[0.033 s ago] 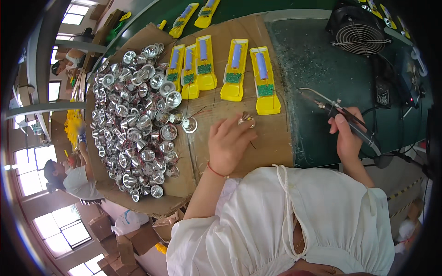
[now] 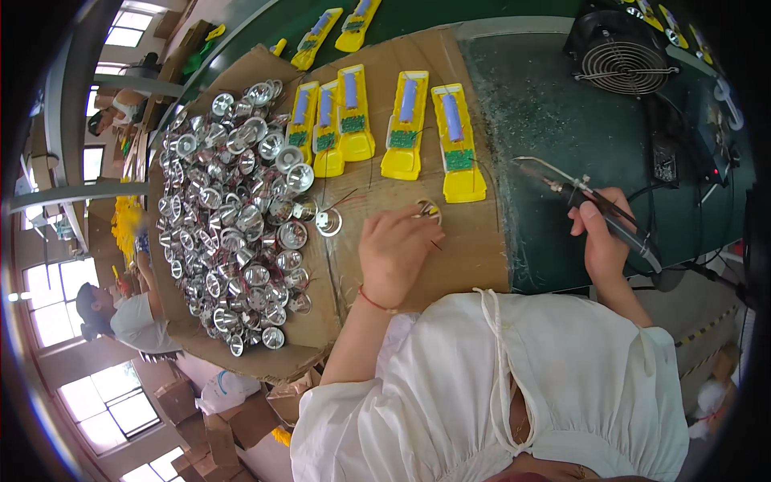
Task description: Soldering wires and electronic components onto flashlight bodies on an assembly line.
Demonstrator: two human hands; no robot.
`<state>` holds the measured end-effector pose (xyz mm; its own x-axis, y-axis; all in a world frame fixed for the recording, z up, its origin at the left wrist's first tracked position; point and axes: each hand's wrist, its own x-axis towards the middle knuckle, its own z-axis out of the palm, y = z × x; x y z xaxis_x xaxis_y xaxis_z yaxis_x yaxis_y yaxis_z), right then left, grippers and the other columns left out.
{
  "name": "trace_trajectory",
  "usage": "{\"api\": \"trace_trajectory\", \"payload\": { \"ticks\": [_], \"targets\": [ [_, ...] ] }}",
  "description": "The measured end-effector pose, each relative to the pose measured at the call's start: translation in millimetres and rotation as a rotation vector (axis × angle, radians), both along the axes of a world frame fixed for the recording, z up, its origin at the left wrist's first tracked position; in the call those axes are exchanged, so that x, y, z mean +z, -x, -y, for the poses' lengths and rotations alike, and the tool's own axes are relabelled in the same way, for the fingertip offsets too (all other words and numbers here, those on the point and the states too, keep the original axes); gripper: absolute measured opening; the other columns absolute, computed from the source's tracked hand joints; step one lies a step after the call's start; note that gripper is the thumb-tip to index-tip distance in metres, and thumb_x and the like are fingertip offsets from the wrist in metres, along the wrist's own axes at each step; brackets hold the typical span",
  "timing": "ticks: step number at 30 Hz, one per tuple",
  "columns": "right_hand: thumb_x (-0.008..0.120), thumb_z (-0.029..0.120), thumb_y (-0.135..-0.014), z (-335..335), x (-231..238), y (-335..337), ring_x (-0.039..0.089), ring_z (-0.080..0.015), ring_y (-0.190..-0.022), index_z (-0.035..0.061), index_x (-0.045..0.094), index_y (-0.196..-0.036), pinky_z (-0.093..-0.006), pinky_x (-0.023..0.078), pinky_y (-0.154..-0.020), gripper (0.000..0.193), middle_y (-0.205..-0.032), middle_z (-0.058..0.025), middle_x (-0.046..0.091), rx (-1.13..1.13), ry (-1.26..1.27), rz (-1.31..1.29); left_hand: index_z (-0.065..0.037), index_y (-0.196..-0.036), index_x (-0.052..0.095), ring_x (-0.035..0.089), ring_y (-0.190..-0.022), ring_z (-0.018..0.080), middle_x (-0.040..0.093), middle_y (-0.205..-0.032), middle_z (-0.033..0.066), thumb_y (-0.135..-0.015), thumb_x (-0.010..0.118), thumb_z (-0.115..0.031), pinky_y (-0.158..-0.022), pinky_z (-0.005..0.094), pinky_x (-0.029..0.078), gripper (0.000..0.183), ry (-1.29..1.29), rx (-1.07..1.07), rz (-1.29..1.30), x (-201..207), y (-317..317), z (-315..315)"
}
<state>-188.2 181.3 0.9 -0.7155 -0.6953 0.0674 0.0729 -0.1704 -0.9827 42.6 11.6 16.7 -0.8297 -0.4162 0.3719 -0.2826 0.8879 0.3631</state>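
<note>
Soldering iron [image 2: 598, 210] in right hand [image 2: 602, 241], tip pointing upper-left

Bright, even daylight fills the scene, coming from the windows [image 2: 56, 289] at the left edge of the frame, which are blown out to white. The pile of silver reflector cups [image 2: 233, 217] at centre left throws small glints, and shadows on the cardboard sheet [image 2: 450, 241] stay soft. Fisheye distortion bends straight edges toward the dark circular rim, where detail blurs slightly.
</note>
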Motion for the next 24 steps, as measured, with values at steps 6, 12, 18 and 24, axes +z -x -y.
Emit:
{"api": "trace_trajectory", "payload": {
  "ticks": [6, 12, 18, 24],
  "targets": [
    [0.062, 0.003, -0.079, 10, 8, -9, 0.058, -0.0110, -0.060, -0.0029, 0.052, -0.088, -0.0219, 0.046, -0.053, 0.014, -0.075, -0.0101, 0.060, 0.138, -0.013, -0.071, -0.005, -0.100, 0.063, 0.056, -0.093, 0.0275, 0.061, -0.098, 0.0089, -0.059, 0.077, -0.014, -0.079, 0.0369, 0.045, 0.044, -0.136, 0.112, -0.063, 19, 23, 13],
    [0.057, 0.004, -0.081, 17, 16, -9, 0.054, -0.0118, -0.057, -0.0029, 0.048, -0.088, -0.0247, 0.045, -0.062, 0.013, -0.073, -0.0128, 0.058, 0.185, -0.121, -0.036, -0.007, -0.116, 0.053, 0.045, -0.111, 0.0321, 0.044, -0.123, 0.0134, -0.052, 0.083, -0.021, -0.091, 0.0400, 0.041, 0.072, -0.362, 0.119, 0.056, 26, -9, 11],
    [0.062, 0.005, -0.080, 18, 5, -7, 0.058, -0.0113, -0.059, -0.0029, 0.052, -0.090, -0.0215, 0.046, -0.053, 0.016, -0.077, -0.0102, 0.060, 0.200, -0.034, -0.031, -0.010, -0.093, 0.067, 0.044, -0.115, 0.0290, 0.043, -0.127, 0.0105, -0.056, 0.080, -0.011, -0.092, 0.0391, 0.041, 0.040, -0.609, 0.119, -0.073, 9, -37, 23],
    [0.057, 0.004, -0.081, 19, 14, -10, 0.055, -0.0123, -0.060, -0.0027, 0.048, -0.088, -0.0266, 0.046, -0.066, 0.013, -0.073, -0.0117, 0.058, 0.230, -0.132, -0.028, -0.006, -0.079, 0.069, 0.054, -0.103, 0.0229, 0.063, -0.099, 0.0096, -0.067, 0.073, -0.007, -0.086, 0.0336, 0.043, 0.013, -0.393, 0.054, -0.059, 4, 4, 13]
  ]
}}
